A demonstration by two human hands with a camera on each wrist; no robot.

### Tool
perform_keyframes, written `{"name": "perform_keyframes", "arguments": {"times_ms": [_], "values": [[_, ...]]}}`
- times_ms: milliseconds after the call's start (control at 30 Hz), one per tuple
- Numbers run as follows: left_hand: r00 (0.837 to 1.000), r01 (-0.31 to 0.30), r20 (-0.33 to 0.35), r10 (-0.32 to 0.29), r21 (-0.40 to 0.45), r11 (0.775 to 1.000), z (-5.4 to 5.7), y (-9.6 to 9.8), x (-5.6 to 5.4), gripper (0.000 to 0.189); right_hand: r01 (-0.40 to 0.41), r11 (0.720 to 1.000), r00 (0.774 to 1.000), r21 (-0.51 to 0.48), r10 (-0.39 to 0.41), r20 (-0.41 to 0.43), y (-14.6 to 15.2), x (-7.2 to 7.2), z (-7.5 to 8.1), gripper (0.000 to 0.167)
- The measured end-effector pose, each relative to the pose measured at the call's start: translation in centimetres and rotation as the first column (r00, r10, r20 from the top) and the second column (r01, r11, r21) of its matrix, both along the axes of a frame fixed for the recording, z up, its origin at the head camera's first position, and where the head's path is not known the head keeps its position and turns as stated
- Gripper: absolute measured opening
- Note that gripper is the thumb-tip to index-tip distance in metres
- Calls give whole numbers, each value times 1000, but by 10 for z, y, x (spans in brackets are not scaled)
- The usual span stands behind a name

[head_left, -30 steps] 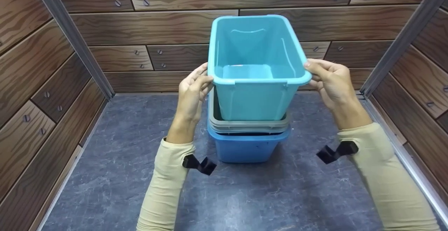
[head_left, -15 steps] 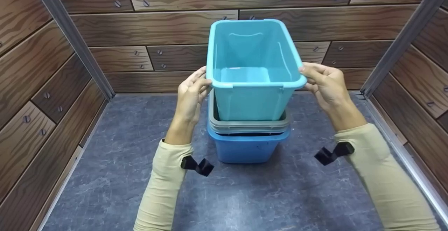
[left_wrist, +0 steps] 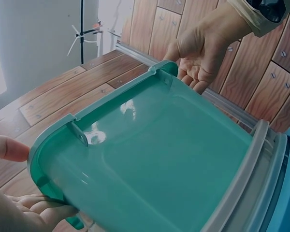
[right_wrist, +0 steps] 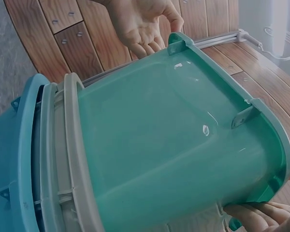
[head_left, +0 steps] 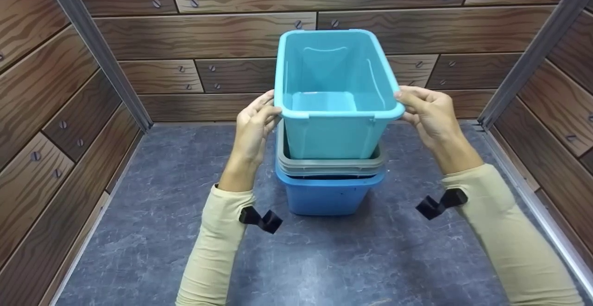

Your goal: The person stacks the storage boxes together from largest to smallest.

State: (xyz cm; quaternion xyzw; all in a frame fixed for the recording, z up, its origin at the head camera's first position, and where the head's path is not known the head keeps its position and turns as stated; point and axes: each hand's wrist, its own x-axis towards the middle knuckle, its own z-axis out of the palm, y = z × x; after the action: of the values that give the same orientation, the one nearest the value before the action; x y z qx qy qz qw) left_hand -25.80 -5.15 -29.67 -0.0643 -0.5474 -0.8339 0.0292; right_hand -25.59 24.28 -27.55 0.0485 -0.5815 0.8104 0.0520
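Note:
A turquoise plastic bin [head_left: 331, 137] is held by its rim, its lower part inside a grey bin [head_left: 330, 166]. At the near left corner, my left hand [head_left: 252, 132] pinches the rim, thumb on top and fingers below. My right hand [head_left: 433, 118] grips the near right corner in the same way. The grey bin sits nested in a blue bin [head_left: 326, 199] that stands on the floor. In the left wrist view the turquoise bin [left_wrist: 150, 140] looks green, with a pale second rim [left_wrist: 261, 188] between grey and blue. The turquoise bin's bottom is hidden inside the stack.
Dark marbled floor [head_left: 185, 213] surrounds the stack. Wood-patterned panels [head_left: 208, 37] stand behind and at both sides, joined by metal corner strips [head_left: 99, 55]. Black wrist mounts [head_left: 261, 219] stick out from both sleeves. A white cable [right_wrist: 280, 48] hangs beyond the wall in the right wrist view.
Both hands have lowered the turquoise bin a little and shifted it slightly left, most of it in the first half second. The grey and blue bins have stayed in place.

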Motion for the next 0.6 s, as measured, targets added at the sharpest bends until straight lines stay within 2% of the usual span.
{"name": "perform_keyframes", "arguments": {"times_ms": [600], "values": [[1000,-8,21,8,-22,1000,-7,-1,-3,52,1,999,999,32,-2,33,0,0,-6,18]]}}
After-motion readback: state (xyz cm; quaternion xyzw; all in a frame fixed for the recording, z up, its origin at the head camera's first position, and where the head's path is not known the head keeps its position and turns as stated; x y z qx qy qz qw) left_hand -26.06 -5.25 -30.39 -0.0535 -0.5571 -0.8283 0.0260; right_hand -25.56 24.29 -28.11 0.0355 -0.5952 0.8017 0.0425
